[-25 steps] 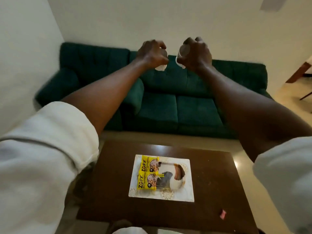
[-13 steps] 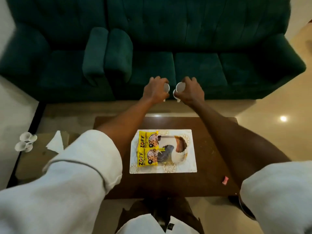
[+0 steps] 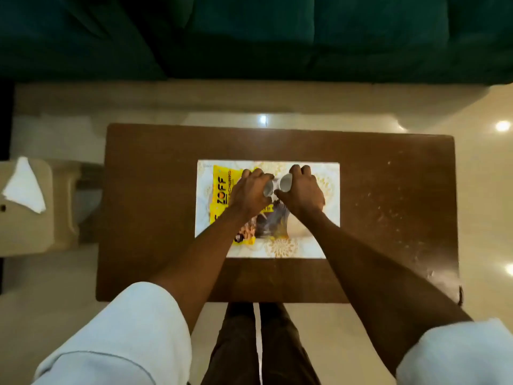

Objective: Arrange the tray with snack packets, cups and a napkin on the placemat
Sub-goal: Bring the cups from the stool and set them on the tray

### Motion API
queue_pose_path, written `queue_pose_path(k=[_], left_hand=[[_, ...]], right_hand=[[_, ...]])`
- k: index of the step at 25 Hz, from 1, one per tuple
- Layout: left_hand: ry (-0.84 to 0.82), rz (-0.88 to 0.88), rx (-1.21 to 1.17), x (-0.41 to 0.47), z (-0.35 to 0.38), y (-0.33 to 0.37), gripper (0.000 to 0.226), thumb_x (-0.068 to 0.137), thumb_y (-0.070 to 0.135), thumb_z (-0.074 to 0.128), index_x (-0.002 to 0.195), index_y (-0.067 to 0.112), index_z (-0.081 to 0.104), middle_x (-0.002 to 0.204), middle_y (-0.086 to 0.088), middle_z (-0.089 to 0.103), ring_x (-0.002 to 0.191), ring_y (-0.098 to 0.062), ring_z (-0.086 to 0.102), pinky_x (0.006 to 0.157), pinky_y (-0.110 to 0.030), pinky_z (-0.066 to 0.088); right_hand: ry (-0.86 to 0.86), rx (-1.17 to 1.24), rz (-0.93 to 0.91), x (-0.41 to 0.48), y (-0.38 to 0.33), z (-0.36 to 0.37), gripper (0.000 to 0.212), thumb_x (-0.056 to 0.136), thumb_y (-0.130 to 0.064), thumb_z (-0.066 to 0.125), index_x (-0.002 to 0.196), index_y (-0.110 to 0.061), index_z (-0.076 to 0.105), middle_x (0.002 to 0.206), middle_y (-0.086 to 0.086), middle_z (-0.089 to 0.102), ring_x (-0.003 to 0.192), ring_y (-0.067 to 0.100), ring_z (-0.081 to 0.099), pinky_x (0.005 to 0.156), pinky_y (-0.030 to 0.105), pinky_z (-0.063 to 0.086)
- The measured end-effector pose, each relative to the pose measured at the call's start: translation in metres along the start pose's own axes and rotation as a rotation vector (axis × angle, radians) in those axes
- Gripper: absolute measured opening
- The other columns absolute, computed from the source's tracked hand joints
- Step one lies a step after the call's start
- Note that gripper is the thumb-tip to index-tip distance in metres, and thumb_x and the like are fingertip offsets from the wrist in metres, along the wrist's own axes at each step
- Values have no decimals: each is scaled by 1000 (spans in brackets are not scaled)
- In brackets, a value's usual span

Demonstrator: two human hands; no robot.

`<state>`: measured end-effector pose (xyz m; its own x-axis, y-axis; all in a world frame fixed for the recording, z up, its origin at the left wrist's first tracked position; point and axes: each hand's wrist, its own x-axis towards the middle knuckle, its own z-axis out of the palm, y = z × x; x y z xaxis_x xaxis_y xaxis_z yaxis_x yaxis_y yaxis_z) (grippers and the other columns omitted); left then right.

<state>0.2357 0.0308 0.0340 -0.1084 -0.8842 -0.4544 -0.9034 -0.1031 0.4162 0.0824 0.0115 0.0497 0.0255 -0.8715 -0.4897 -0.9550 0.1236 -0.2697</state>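
A white placemat with a gold pattern lies in the middle of a dark wooden table. On it sit yellow snack packets and a pale tray, mostly hidden under my arms. My left hand is closed around a small white cup. My right hand grips a second white cup. Both cups are tilted towards each other, almost touching, over the upper middle of the placemat. A white napkin lies on a beige stool at the left.
The beige stool stands left of the table. A dark green sofa runs along the far side, beyond a strip of glossy floor. My legs stand at the table's near edge. Crumbs dot the table's right part.
Both hands, each holding a cup, have come down from in front of the sofa to just over the placemat. The view has tilted steeply downward.
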Motion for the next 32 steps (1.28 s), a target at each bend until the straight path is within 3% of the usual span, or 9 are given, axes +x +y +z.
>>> queue_pose_path(k=[6,14,19,21,25,27,32], left_hand=[[-14,-14,14,3,26,2,57,87,33,74,141,27,57,141,3,57,136,-27,45,101,-44,53],[8,-43,-7,13,24,0,63,86,30,78,144,25,53,140,2,56,134,-26,45,97,-46,53],[-10,-30,18,5,20,3,83,85,32,79,156,17,38,154,-3,47,143,-27,40,111,-42,45],[18,-48,45,-1,9,3,85,87,36,77,158,13,34,158,-6,43,144,-29,39,117,-39,39],[61,-118,60,-52,-52,28,82,97,45,62,162,14,24,168,-7,28,153,-28,28,126,-38,25],[89,-154,-5,-87,-90,42,80,100,49,55,164,14,20,171,-6,22,157,-26,21,128,-36,20],[375,-247,-68,-168,-283,44,92,99,53,55,165,11,7,173,-10,13,160,-28,14,128,-40,21]], right_hand=[[-21,-36,-21,-3,11,28,67,85,-46,76,137,-13,50,135,12,55,121,34,57,90,46,57],[-25,-67,-63,12,10,25,70,88,-46,74,141,-12,46,138,14,51,122,37,57,93,48,57],[-51,-132,-89,11,11,24,90,79,-64,76,145,-14,41,140,15,49,126,38,55,89,48,57],[-73,-179,-70,9,7,10,97,80,-72,68,150,-12,36,146,16,44,131,40,50,94,52,54],[-37,-171,-42,-40,-9,-60,95,87,-66,58,159,-15,24,160,11,31,141,37,41,102,54,49],[7,-185,-78,-69,-22,-99,88,87,-64,56,157,-17,28,153,8,36,138,34,41,99,50,51],[229,-158,-308,-116,-139,-257,84,88,-60,60,155,-17,31,144,7,43,132,32,47,99,47,52]])
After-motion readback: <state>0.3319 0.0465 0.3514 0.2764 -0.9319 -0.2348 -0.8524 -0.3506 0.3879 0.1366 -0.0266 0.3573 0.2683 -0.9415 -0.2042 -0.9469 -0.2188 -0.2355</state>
